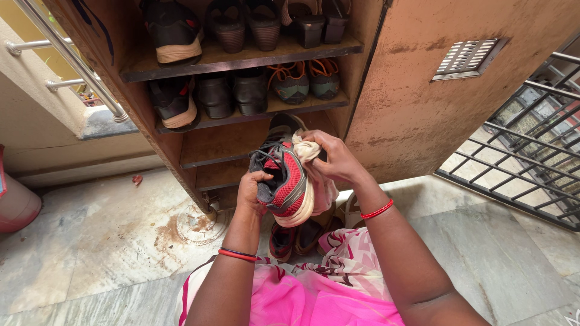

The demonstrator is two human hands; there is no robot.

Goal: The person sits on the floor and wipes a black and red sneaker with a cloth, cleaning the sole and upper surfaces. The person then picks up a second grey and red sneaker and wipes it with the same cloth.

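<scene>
Several shoes [235, 90] fill the open wooden cabinet [241, 60] beyond the fingers, and more lie on the floor under them. The left hand [251, 190], raised with bent wrist, has its fingers clamped around a red and grey sneaker [284, 184]. The right hand [332, 160] pinches a pale cloth [305, 151] against the sneaker's top.

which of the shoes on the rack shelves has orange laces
The grey-green pair at the right end of the second shelf; the shoes beside them are plain black, and the left one is black with a tan sole.
</scene>
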